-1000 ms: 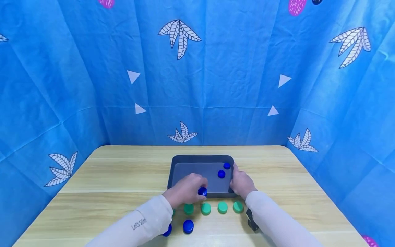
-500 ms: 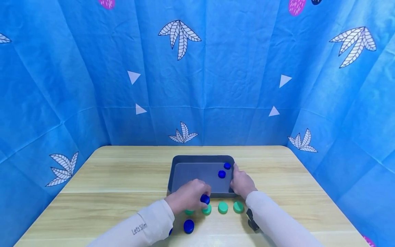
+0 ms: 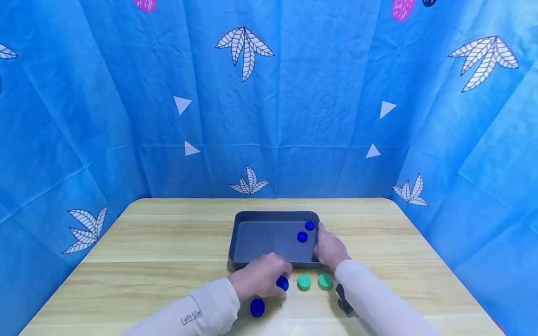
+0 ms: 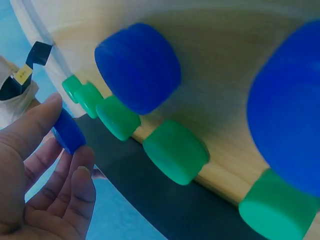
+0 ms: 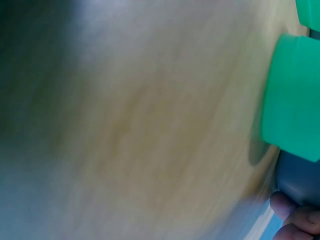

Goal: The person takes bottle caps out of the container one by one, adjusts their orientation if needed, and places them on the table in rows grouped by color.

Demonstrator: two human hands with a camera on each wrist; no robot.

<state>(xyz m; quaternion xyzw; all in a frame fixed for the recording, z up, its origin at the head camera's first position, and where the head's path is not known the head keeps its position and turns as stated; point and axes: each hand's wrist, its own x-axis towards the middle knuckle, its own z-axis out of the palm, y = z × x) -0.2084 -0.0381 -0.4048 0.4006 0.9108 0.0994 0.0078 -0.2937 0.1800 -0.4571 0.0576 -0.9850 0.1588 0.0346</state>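
My left hand (image 3: 266, 275) pinches a blue cap (image 4: 69, 132) between thumb and fingers. In the head view this hand is just in front of the dark grey tray (image 3: 275, 216), over the row of green caps, and hides some of them. My right hand (image 3: 329, 248) grips the tray's right wall, and in the right wrist view its curled fingers (image 5: 300, 220) lie against the tray. Two blue caps, one farther back (image 3: 309, 226) and one nearer (image 3: 302, 237), lie inside the tray at the right.
Two green caps (image 3: 304, 282) (image 3: 325, 281) show in front of the tray; the left wrist view has several in a row. One blue cap (image 3: 257, 308) rests nearer the front, and another large blue cap (image 4: 290, 107) shows in the left wrist view. Blue curtains surround the wooden table (image 3: 176, 242).
My left hand has moved from the tray's front edge toward me and slightly right, still pinching the blue cap. The right hand and tray have stayed in place.
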